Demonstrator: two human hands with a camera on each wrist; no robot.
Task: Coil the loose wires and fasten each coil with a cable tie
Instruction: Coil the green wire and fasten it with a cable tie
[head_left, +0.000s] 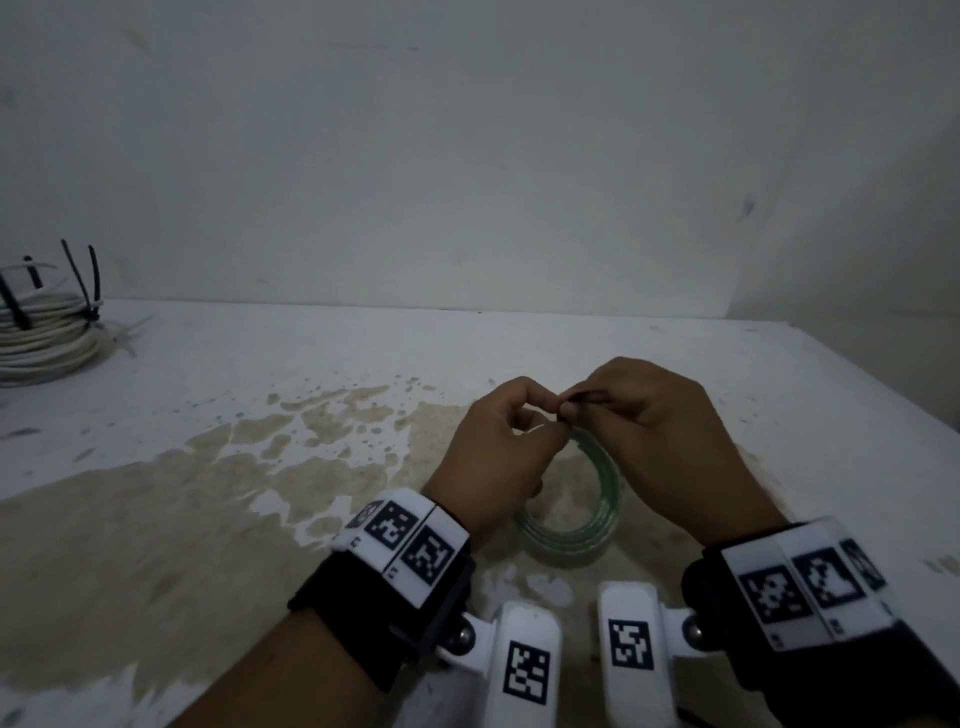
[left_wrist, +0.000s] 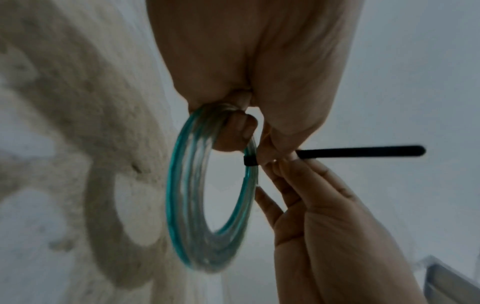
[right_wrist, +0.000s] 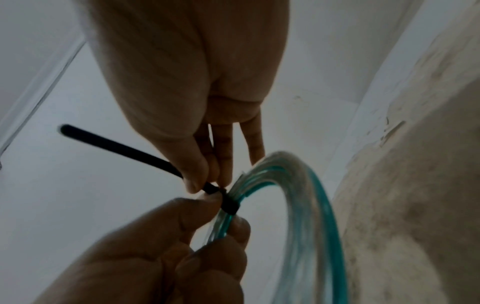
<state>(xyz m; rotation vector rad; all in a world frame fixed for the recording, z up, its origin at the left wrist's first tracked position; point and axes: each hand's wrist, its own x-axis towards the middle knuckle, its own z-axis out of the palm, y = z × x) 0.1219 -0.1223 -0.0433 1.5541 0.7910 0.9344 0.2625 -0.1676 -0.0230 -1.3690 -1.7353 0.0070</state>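
Pinching the green coil (left_wrist: 207, 205) beside its black cable tie (left_wrist: 250, 161) with my left hand (head_left: 498, 447) to keep the loops bunched, I grip the tie's tail in my right hand (head_left: 654, 431) fingers, ready to cinch it above the stained table (head_left: 208, 493).

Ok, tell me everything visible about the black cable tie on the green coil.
The black cable tie is a thin, flat strip that looks like plastic. It is already looped tight around the strands of the clear green wire coil, forming a dark band there. Its long free tail sticks out straight to the side, ending in a rounded tip. The right hand pinches the tail close to the band, while the left hand holds the coil right beside it. The coil is held up off the stained table.
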